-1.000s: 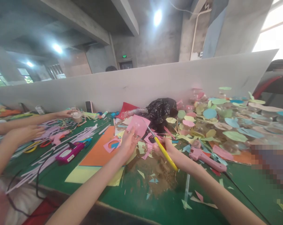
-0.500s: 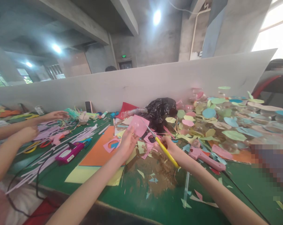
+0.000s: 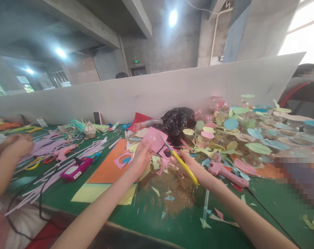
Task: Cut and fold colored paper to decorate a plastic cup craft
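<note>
Pink paper (image 3: 157,136) is pinched in my left hand (image 3: 142,157), raised over the table; something clear and rounded seems to lie against it, though I cannot tell what. My right hand (image 3: 184,162) is closed around yellow-handled scissors (image 3: 184,166), whose blades reach the paper's right edge. Under and between my hands lie pink and pale paper scraps (image 3: 162,166). Left of my left hand, a pink offcut with a round hole (image 3: 118,162) rests on orange paper (image 3: 105,169).
A pink glue gun (image 3: 228,174) with a cord lies to the right, before many clear cups with coloured paper discs (image 3: 231,124). A black plastic bag (image 3: 179,119) sits behind. At left are a co-worker's hands (image 3: 20,143), purple strips and a magenta device (image 3: 77,168).
The pink paper has turned slightly and shifted right against the scissor blades. The co-worker's hands at left have drawn back together, away from the pale strips.
</note>
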The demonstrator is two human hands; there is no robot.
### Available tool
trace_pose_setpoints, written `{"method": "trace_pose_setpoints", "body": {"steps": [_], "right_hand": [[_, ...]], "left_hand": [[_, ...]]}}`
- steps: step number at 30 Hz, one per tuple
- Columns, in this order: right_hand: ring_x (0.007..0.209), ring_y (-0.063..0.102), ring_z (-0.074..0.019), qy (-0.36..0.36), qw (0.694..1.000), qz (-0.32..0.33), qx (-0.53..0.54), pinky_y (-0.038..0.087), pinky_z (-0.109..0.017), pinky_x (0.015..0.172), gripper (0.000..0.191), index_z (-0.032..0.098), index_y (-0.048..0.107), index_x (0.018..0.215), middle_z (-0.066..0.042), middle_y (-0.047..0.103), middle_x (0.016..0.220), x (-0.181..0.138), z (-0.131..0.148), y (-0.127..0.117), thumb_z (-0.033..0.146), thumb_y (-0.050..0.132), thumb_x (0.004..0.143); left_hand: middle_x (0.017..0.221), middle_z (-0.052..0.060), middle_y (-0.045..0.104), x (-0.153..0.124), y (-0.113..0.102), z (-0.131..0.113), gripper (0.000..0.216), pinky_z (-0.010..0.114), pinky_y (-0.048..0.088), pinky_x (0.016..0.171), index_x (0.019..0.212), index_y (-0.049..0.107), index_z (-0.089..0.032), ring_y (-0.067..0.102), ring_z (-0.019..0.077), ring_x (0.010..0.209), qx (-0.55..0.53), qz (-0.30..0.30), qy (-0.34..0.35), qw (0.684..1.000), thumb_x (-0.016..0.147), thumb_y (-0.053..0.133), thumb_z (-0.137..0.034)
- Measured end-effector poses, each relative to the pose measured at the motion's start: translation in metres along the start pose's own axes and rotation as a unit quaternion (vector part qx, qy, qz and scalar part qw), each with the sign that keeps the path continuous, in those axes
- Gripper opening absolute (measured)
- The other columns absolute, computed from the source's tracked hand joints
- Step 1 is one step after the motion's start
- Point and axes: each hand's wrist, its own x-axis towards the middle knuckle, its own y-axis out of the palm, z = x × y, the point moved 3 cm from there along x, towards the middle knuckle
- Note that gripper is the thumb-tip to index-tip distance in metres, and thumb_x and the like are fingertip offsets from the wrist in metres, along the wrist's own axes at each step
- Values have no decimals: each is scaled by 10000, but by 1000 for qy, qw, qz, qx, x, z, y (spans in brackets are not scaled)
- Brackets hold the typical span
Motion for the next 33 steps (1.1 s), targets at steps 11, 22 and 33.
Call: {"method": "trace_pose_setpoints", "body": {"steps": [11, 22, 33], "right_hand": [[617, 431, -118, -2, 999, -32, -9, 367, -243, 562, 474, 211, 430, 813, 57, 430, 665, 1, 1, 2, 664, 564, 766], [616, 413, -127, -9, 1000, -23, -9, 364, -265, 575, 503, 233, 366, 830, 63, 421, 664, -2, 1, -1, 696, 544, 747], [584, 380, -109, -7, 999, -38, -14, 319, -244, 537, 531, 223, 395, 734, 64, 396, 634, 1, 4, -7, 704, 615, 681]], "left_hand": [[1020, 63, 729, -3, 5, 4, 401, 365, 525, 915, 1062, 623, -205, 698, 204, 928, -5, 15, -11, 1000, 726, 784, -354], [961, 46, 738, -4, 5, 4, 302, 313, 519, 882, 938, 624, -177, 703, 173, 871, 8, 52, -37, 998, 743, 774, -351], [939, 30, 712, -2, -1, 4, 290, 316, 533, 820, 914, 621, -176, 676, 155, 836, 19, 34, -30, 999, 747, 767, -364]]}}
